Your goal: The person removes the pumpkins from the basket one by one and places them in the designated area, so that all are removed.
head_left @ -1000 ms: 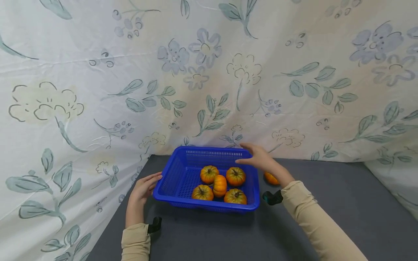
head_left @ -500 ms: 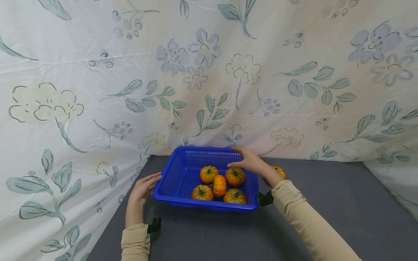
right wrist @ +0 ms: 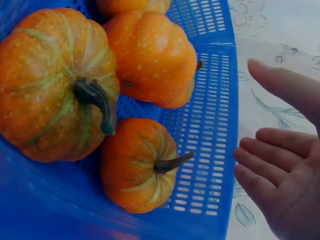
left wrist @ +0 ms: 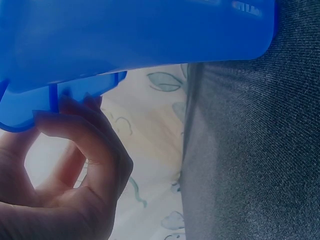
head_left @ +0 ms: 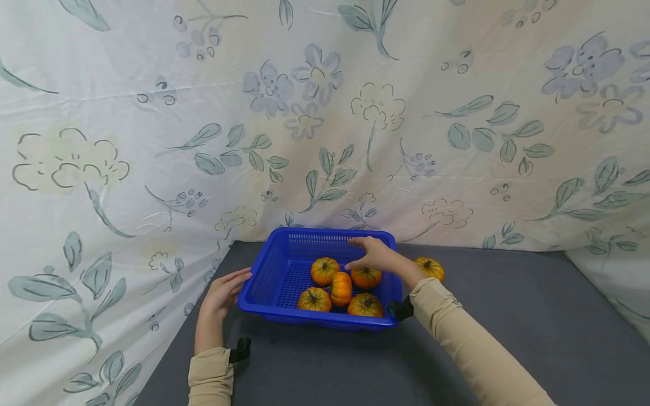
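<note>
- Beige fabric, nearest to me: two rolled sleeves, each with a dark wrist mount. The right mount sits at the basket's right rim; I judge it could snag there if the arm drops.
- Left hand: grasping the basket's left rim from outside, fingers curled at the lip. A sudden pull could drag or tip the basket and set its load rolling.
- Blue perforated plastic basket: on the dark grey table.
- Front pair of mini pumpkins inside: front-left pumpkin and front-right pumpkin, stems showing.
- Middle pumpkin: lying on its side between its neighbours; likeliest to roll if one beside it is pulled out.
- Back-left pumpkin and back-right pumpkin: behind those, the latter partly covered by the right hand.
- Right hand: released, thumb well apart from the fingers, above the basket's right side; no contact with any pumpkin seen. A hold taken by the stem alone might snap it, causing a drop.
- Sixth pumpkin: outside, on the table beyond the right forearm; an elbow swing could knock it.
- Floral cloth: backdrop behind everything.
</note>
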Tool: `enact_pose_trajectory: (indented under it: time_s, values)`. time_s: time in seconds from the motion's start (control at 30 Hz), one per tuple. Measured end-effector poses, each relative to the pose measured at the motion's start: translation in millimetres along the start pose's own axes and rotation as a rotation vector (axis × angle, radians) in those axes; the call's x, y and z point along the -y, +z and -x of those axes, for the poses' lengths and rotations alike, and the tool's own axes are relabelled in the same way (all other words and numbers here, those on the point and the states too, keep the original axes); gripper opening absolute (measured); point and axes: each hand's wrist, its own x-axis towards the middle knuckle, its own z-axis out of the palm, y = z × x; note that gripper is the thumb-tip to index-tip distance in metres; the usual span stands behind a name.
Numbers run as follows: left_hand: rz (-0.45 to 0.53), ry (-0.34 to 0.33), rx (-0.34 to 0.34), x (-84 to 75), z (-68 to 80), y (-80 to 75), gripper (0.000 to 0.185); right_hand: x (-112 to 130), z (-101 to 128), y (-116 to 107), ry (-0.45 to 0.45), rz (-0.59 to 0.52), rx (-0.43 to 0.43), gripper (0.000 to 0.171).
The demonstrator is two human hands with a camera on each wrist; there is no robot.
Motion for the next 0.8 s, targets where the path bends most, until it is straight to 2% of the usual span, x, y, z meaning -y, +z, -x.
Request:
enact_pose_trajectory:
  time_s: [0.5,0.8]
  values:
    - [0.018,0.005,0.027,1.0,-0.4,-1.0,0.060,7.0,-4.1,11.5,0.043,0.042,0.226,0.066]
    - [0.022,0.006,0.024,1.3,-0.6,-1.2,0.061,9.0,-3.3,17.4,0.056,0.040,0.278,0.067]
